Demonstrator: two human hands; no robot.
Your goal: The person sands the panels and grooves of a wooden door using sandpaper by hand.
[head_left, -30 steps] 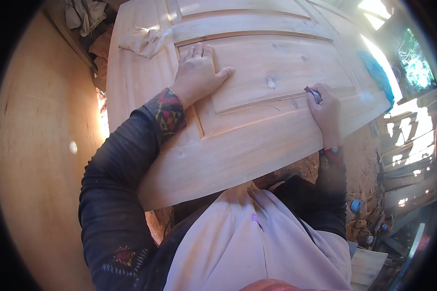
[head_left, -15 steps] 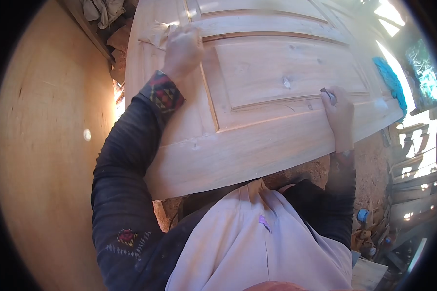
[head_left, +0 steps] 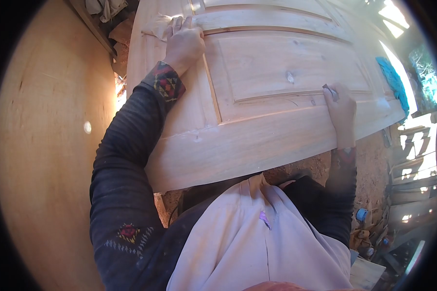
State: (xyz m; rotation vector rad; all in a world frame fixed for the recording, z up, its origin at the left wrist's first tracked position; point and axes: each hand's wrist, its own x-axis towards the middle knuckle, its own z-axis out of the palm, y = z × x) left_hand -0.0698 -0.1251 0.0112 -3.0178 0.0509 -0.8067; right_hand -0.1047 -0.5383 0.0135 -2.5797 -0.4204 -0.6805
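Note:
A pale wooden panel door (head_left: 257, 140) with raised mouldings lies in front of me. My left hand (head_left: 185, 44) is at its upper left, fingers bent over a crumpled tan cloth (head_left: 158, 26) against the wood, beside a long moulding. The part of the cloth under the fingers is hidden. Over the lower right of the door, my right hand (head_left: 342, 109) pinches a small folded piece of sandpaper (head_left: 329, 91), brown on one side, near the end of the lower panel moulding. A knot (head_left: 290, 76) shows in that panel.
A large smooth wooden board (head_left: 48, 145) stands along the left side. Teal cloth (head_left: 393, 85) hangs over the door's right edge. Wood scraps (head_left: 412, 194) and a blue roll (head_left: 361, 214) lie on the ground at right. Pale fabric (head_left: 257, 237) covers my lap.
My left hand, blurred before, now shows its fingers more spread over the cloth. My right hand stays almost in place with the sandpaper. The view has shifted slightly.

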